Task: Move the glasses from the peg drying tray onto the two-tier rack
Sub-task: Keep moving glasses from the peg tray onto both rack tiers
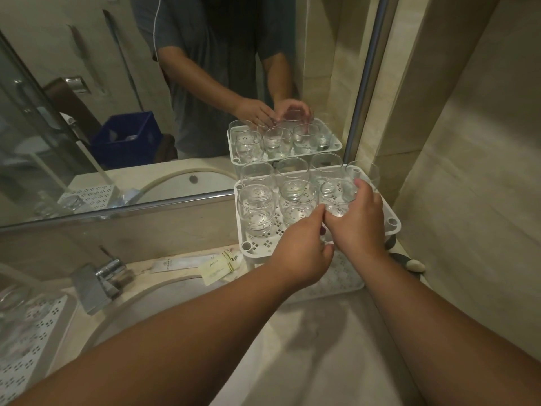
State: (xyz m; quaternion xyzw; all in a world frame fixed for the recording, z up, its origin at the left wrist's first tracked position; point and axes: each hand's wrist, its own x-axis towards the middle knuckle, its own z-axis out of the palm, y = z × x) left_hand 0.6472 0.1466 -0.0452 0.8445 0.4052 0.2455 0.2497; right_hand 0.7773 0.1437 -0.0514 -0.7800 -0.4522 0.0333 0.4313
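Observation:
The white two-tier rack (392, 222) stands against the mirror at the right. Its top tier holds several clear glasses, such as one at the front left (255, 210). My right hand (355, 221) is wrapped around a glass (336, 197) at the front right of the top tier. My left hand (301, 253) is beside it, thumb and forefinger touching the same glass low down. The peg drying tray (32, 344) lies at the lower left edge with a blurred glass (14, 297) on it.
A chrome tap (96, 284) and round basin (152, 300) lie between the tray and the rack. Paper sachets (216, 266) lie on the counter by the rack's foot. The mirror (146, 112) stands right behind the rack, and a tiled wall closes the right side.

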